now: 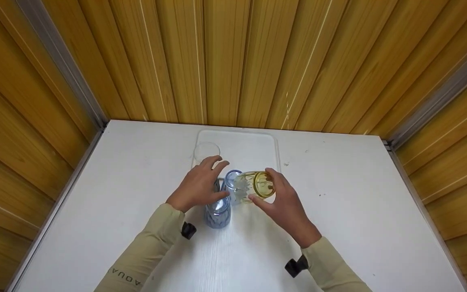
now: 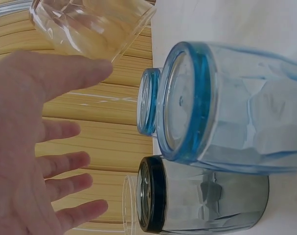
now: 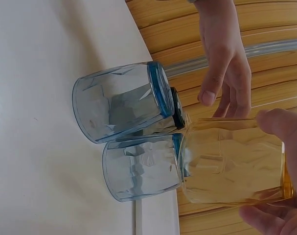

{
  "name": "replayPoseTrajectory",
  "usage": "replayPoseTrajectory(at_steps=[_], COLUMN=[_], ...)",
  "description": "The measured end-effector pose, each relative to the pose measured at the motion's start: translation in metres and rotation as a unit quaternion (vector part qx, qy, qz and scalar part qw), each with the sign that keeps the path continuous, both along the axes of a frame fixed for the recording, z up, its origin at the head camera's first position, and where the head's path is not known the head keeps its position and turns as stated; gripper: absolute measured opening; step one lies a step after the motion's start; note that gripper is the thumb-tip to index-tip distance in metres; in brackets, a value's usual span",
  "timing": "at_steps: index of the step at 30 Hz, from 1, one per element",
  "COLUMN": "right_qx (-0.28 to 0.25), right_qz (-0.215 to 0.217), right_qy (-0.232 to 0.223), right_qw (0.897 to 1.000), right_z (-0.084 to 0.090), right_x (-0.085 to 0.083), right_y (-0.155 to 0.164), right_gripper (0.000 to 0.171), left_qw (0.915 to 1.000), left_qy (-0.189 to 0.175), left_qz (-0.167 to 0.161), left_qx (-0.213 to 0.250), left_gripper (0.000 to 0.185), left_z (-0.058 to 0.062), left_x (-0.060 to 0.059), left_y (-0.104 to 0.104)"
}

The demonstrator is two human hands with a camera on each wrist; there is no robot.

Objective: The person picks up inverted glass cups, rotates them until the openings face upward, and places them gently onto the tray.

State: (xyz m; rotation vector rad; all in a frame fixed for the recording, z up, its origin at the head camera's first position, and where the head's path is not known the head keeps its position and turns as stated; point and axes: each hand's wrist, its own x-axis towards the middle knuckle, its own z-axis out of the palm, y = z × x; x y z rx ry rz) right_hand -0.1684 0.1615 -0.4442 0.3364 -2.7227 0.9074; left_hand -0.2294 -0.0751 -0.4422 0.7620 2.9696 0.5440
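On the white counter the right hand holds a yellow glass, tilted on its side above a small blue glass. The left hand is spread with straight fingers over a bigger blue glass. Behind them lies a clear tray, with a clear glass standing at its left corner. The walls are of yellow wood panels

Five glasses in all: two blue-rimmed glasses, one dark-rimmed glass, one yellow glass and one clear glass. One white tray lies on the one white surface. Two hands are in view, the left and the right.
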Motion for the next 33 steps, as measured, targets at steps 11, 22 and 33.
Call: replayPoseTrajectory(at_steps=[11, 22, 33], right_qx=[-0.015, -0.055, -0.149], right_qz=[0.018, 0.013, -0.005], right_qy=[0.013, 0.011, -0.047], right_qw=[1.0, 0.998, 0.988], right_z=[0.001, -0.002, -0.004], right_x=[0.002, 0.0, -0.001], right_y=[-0.001, 0.002, 0.004], right_gripper=[0.08, 0.081, 0.078], left_qw=[0.9993, 0.9986, 0.983], left_qy=[-0.002, -0.014, -0.08], left_qz=[-0.031, -0.036, -0.069], left_qx=[0.021, 0.035, 0.15], left_gripper=[0.088, 0.096, 0.094], left_z=[-0.003, -0.002, -0.008], left_x=[0.004, 0.006, 0.005], left_y=[0.003, 0.01, 0.008])
